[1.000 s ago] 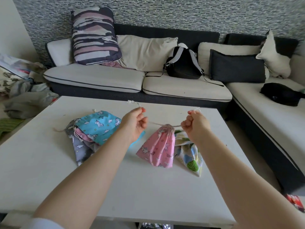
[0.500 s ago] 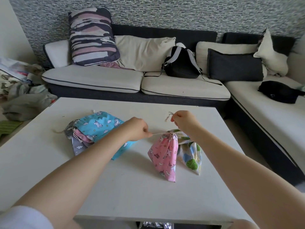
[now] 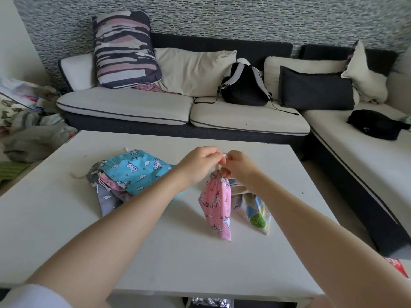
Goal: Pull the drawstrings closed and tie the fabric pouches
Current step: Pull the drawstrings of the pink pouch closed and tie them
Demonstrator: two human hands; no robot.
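Hands meet above the middle of the white surface [image 3: 66, 230] as we work the cord [image 3: 219, 166] of the pink pouch [image 3: 216, 207]. Our left hand [image 3: 199, 165] and right hand [image 3: 239, 167] sit knuckle to knuckle, the fingers of each pinched shut on the white string just above the gathered neck. The pouch hangs from that grip, its mouth cinched tight, its lower corner resting on the surface toward the near edge. Whether a knot has formed between the fingers we cannot tell; they hide it.

Just right of the pink pouch lies a tree-print pouch [image 3: 255, 212]. Toward the left edge sits a blue pouch [image 3: 138, 167] on top of other pouches, mouths seemingly still slack.

To tie well, we judge, the gather should be held taut while one end crosses the other, then both ends drawn apart evenly and close to the fabric, so the neck does not loosen before the knot bites.
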